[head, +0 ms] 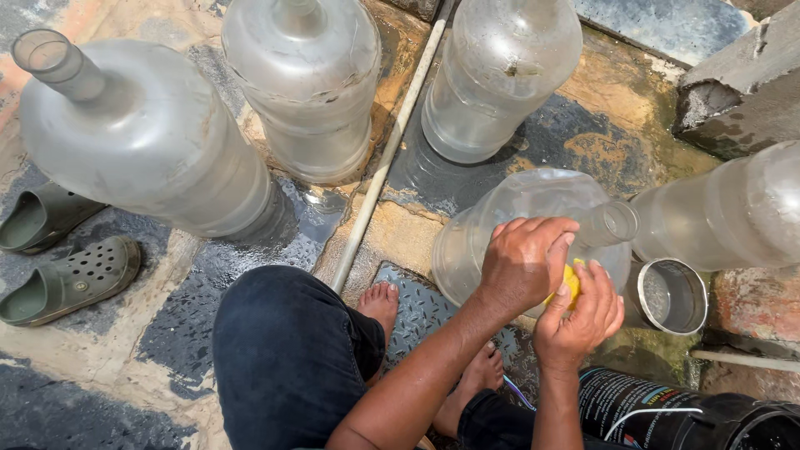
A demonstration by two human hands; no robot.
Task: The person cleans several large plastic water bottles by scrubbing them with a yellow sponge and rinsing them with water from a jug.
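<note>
A big clear plastic jug lies tilted in front of my knees, its open neck pointing right. My left hand is pressed over the jug's shoulder, fingers curled on it. My right hand sits just below, next to the left hand, and grips a small yellow scrubbing piece against the jug's wall. Most of the yellow piece is hidden between the two hands. My bare feet stand on wet ground under the jug.
More clear jugs stand around: left, top centre, top right, and one lying at right. A metal cup, a white pipe, green clogs, a black container and a concrete block surround me.
</note>
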